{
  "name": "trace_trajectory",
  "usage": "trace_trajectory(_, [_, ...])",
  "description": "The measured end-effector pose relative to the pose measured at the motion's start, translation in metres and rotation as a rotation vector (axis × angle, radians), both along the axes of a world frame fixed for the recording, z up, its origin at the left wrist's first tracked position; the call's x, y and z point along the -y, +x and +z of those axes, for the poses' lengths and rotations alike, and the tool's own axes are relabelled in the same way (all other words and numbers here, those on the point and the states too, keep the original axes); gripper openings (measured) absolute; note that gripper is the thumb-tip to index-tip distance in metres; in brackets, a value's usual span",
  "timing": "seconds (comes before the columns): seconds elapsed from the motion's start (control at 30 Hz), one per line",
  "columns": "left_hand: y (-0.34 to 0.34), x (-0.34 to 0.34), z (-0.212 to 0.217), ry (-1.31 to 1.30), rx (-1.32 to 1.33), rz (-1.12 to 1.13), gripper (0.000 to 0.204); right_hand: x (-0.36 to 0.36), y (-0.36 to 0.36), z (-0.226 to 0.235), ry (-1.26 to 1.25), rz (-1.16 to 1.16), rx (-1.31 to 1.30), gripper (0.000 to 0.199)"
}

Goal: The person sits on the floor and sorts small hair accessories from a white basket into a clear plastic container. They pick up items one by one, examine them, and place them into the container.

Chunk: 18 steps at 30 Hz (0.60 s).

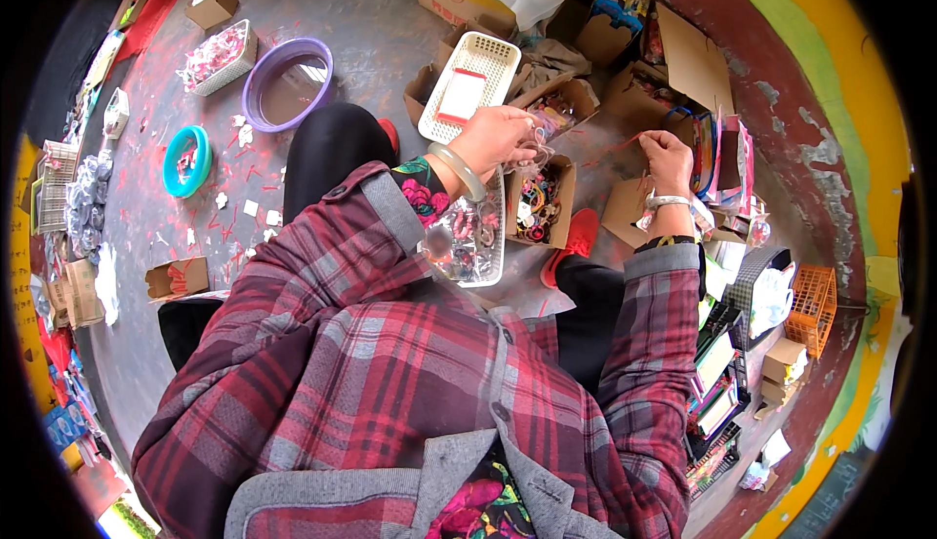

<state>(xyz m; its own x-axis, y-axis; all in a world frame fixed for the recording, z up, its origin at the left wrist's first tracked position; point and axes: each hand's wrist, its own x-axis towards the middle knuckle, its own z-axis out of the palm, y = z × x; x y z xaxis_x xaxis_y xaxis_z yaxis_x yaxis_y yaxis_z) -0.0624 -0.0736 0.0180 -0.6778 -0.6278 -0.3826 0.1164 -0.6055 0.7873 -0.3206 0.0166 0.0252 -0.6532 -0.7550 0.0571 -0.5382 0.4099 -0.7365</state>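
My left hand (498, 137), with a pale green bangle on its wrist, is closed on a small clear plastic packet (535, 149), held above a small cardboard box of colourful trinkets (540, 205). My right hand (670, 160), wearing a silver bracelet, pinches one end of a thin red string (613, 147) that runs toward the packet. A clear tray of small items (475, 244) lies on my lap just under the left wrist. Both sleeves are red plaid.
A white slotted basket (470, 85) stands beyond my left hand. A purple basin (288, 80), a teal bowl (185, 160) and a white basket of pink items (220, 56) sit on the floor at left. Cardboard boxes (683, 61) and an orange crate (812, 310) crowd the right.
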Motion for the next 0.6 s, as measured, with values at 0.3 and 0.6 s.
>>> trace_trajectory(0.3, [0.001,0.000,0.000,-0.003,-0.045,-0.005,0.019,-0.002,-0.033,-0.013,0.278,-0.062,-0.246,0.016])
trace_trajectory(0.6, [-0.002,-0.001,0.007,-0.010,-0.026,-0.017,0.018,-0.010,-0.087,-0.024,0.014,0.133,-0.021,0.044])
